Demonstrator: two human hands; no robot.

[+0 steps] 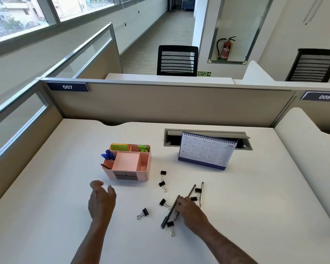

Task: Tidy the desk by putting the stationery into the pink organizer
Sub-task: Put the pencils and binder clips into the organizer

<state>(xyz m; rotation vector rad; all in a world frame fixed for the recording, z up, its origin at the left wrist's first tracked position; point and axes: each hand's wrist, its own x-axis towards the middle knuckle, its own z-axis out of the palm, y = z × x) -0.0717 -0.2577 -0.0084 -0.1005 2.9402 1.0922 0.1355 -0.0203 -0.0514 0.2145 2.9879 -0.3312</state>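
The pink organizer (141, 164) stands mid-desk, holding blue pens (108, 154), yellow and green sticky notes (120, 147) and green clips (143, 148). My left hand (101, 201) hovers just in front of it, fingers apart and empty. My right hand (190, 209) rests on a black pen (169, 213) lying on the desk, fingertips closing around it. Two more pens (202, 194) lie beyond that hand. Several black binder clips (162, 184) are scattered around the pens.
A desk calendar (206, 151) stands behind the clutter, in front of a grey cable tray (208, 133). Beige partitions wall the white desk (255, 206) at the back and left.
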